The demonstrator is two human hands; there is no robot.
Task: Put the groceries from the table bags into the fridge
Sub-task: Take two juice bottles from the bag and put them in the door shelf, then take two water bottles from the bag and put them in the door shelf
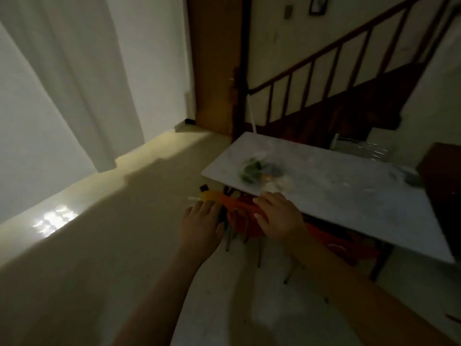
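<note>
A clear plastic bag [259, 171] with green vegetables and other blurred items lies on the white marble table [349, 196], near its left end. Both my hands are stretched out low in front of the table's near-left edge. My left hand [202, 221] has straight fingers pointing forward and holds nothing. My right hand [277, 218] hovers with loosely bent fingers just short of the table edge, below the bag, and I see nothing in it. No fridge is in view.
Orange and red chairs [239, 216] with metal legs are tucked under the table, right behind my hands. A wooden door [214, 71] and a stair railing [324, 78] stand beyond the table. White curtains [74, 83] hang on the left. A dark cabinet [444, 196] is at the right.
</note>
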